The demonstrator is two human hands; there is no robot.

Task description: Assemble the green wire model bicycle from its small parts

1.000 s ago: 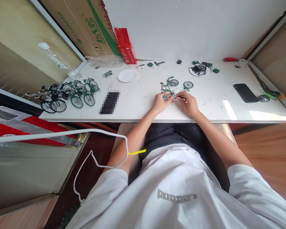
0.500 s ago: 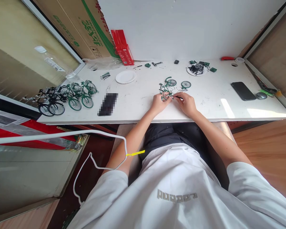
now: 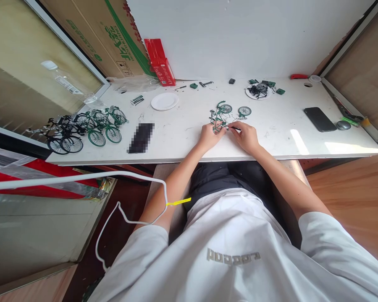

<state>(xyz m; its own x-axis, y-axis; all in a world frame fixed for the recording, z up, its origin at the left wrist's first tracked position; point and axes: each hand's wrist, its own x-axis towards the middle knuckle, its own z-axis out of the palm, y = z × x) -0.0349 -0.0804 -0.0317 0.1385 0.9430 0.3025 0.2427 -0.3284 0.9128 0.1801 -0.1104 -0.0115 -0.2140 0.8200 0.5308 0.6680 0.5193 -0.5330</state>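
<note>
A green model bicycle (image 3: 218, 114), with a spoked wheel at its far end, is held at its near end by my left hand (image 3: 210, 136), fingers closed on the frame. Close by on the right, my right hand (image 3: 247, 137) pinches a thin dark tool (image 3: 235, 128), its tip against or very near the bicycle's near end. The tool's exact kind is too small to make out. A loose spoked wheel (image 3: 245, 111) lies just beyond my right hand, with small metal parts (image 3: 242, 118) beside it.
Several finished-looking green model bicycles (image 3: 113, 133) and black ones (image 3: 72, 144) stand at the left. A white plate (image 3: 164, 101), a red box (image 3: 164, 71), a plate of black parts (image 3: 257, 92) and a phone (image 3: 319, 119) lie around. A white cable (image 3: 82, 179) crosses at left.
The camera view has shifted very slightly. Both hands stay at the bicycle's near end, with only tiny finger movement.
</note>
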